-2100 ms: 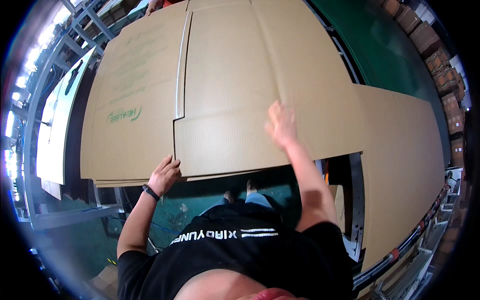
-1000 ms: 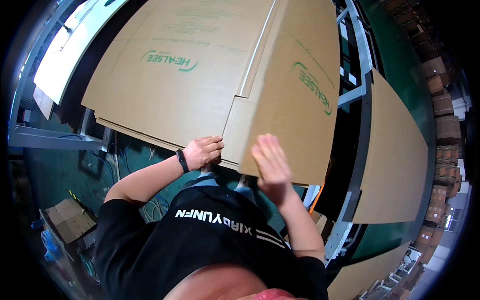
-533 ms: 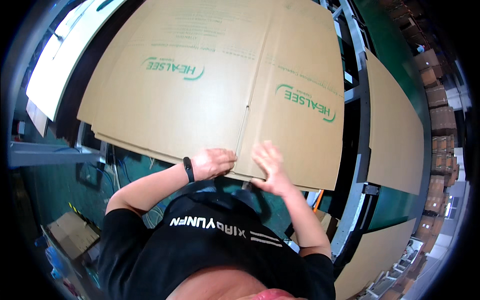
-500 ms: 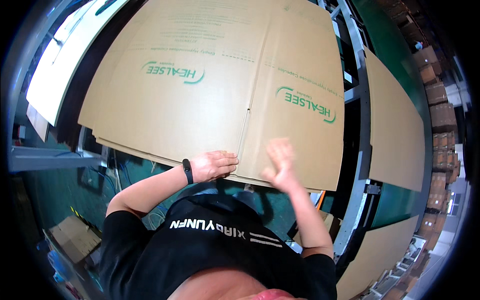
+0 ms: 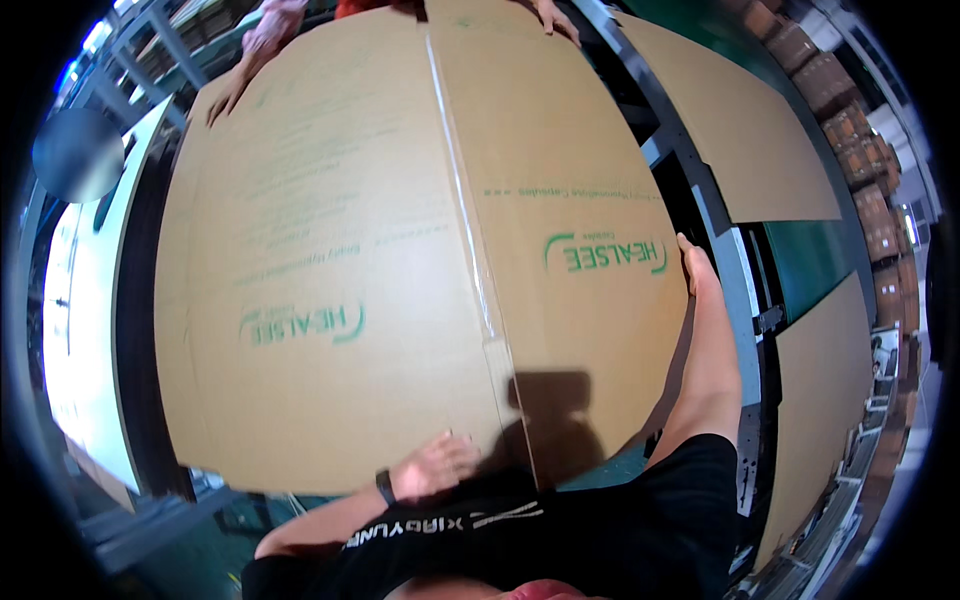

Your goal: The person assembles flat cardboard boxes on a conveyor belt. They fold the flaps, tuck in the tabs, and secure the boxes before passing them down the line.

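A large flattened cardboard box [image 5: 400, 300] with green print spreads out in front of me, a glossy seam running down it. My left hand [image 5: 437, 466], with a dark band on the wrist, lies on its near edge with the fingers stretched out. At the right edge, my right hand [image 5: 694, 268] holds the cardboard; part of its fingers is hidden at the edge. Across from me, another person's hand [image 5: 232, 92] rests on the far left edge, and that person's other hand [image 5: 555, 20] is on the far right edge.
A metal frame [image 5: 735, 300] runs along the right side, with more cardboard sheets [image 5: 735, 120] beyond it. Stacked brown boxes [image 5: 860, 150] line the far right. To the left stands a white panel [image 5: 85, 330]. A dark shadow [image 5: 550, 400] falls on the cardboard's near part.
The printed cardboard now reaches closer to me. My right hand has gone from above its near part to its right edge. Another person's hands have appeared at the far edge.
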### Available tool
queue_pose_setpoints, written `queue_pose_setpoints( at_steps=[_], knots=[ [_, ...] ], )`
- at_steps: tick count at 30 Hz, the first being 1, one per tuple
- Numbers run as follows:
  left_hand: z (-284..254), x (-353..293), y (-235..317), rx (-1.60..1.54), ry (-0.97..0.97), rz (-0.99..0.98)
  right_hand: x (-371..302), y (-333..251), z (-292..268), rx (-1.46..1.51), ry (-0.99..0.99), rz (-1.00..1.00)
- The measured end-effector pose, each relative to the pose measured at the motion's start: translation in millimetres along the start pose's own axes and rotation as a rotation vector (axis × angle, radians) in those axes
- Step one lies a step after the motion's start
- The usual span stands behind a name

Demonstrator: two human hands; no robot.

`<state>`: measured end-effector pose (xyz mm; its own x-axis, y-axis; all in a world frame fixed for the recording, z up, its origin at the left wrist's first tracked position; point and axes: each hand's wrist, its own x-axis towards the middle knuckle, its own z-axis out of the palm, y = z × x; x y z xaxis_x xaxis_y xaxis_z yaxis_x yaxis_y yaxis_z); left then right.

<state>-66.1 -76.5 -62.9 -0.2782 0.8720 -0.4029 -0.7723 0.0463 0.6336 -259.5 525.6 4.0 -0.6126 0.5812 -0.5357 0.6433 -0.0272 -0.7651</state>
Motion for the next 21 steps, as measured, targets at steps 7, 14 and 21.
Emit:
queue_pose_setpoints(
  at_steps=[7, 14, 21],
  knots=[
    [13.4, -4.0, 35.6, -0.305, 0.077, -0.027, -21.9, -16.3, 14.7, -0.174, 0.061, 0.027],
    [-39.7, 40.1, 58.1, -0.420, 0.113, -0.265, -22.3, -1.0, 29.1, -0.586, 0.518, -0.125],
    [-59.2, 60.8, 52.1, -0.559, 0.169, -0.346, -36.9, -1.6, 42.8, -0.785, 0.766, -0.119]
  ],
)
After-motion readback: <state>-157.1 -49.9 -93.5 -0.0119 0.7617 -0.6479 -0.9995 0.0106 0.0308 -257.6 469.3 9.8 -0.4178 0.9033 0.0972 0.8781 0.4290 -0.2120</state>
